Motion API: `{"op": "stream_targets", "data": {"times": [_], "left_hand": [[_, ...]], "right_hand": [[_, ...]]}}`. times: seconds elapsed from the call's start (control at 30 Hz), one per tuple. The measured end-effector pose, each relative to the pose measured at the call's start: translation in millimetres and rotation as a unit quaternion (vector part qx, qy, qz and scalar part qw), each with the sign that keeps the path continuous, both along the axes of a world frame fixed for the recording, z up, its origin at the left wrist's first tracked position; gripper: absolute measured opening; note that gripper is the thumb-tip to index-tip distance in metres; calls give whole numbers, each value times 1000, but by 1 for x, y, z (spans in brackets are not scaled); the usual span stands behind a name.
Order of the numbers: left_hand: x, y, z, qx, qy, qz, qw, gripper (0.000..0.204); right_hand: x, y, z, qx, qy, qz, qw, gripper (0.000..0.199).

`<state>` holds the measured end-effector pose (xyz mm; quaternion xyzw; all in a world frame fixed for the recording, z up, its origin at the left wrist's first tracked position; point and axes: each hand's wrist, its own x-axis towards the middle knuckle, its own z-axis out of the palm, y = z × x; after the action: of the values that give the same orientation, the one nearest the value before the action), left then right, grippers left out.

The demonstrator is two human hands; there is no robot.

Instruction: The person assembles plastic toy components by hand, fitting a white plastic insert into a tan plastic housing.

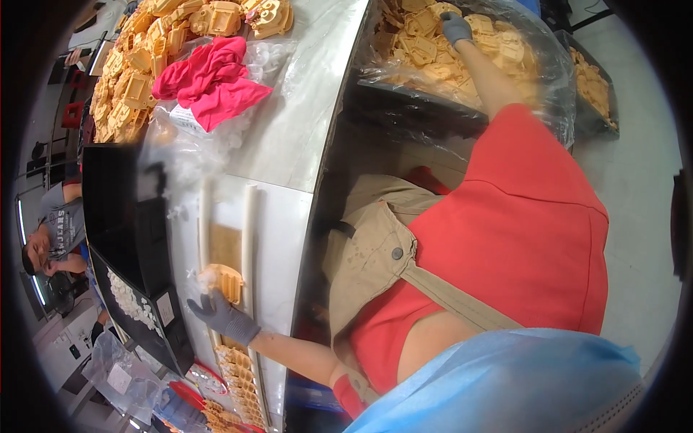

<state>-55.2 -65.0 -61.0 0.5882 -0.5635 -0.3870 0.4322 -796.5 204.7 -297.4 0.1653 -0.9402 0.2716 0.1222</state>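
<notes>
My left hand (222, 317) is spread just beside an orange piece (229, 284) on the worktop (278, 289); my right hand (456, 30) touches yellow parts (498, 52) at far right, grip unclear.

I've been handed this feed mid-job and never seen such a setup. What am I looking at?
There is no machine here: you see a person's two bare-armed, grey-gloved hands. The one picture comes from a wide fisheye camera on that person's head, so edges bend.

The left hand is spread beside an orange plastic part between two white rails; I can't tell whether they touch. The right hand reaches onto the orange parts in a plastic-lined bin; whether it grips one is unclear.

On the table lie a heap of orange parts, a pink-red cloth and a row of similar parts.
</notes>
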Motion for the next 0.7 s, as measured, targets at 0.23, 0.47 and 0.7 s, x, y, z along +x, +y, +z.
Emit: {"op": "stream_targets", "data": {"times": [0.23, 0.47, 0.7], "left_hand": [[34, -8, -12, 81, 342, 75, 933, 51], [-16, 0, 14, 205, 644, -50, 736, 38], [-35, 7, -12, 249, 610, -112, 744, 52]], "right_hand": [[45, -54, 57, 172, 167, 184, 953, 27], [84, -55, 95, 346, 35, 191, 918, 28], [91, -26, 24, 141, -236, 222, 936, 53]]}}
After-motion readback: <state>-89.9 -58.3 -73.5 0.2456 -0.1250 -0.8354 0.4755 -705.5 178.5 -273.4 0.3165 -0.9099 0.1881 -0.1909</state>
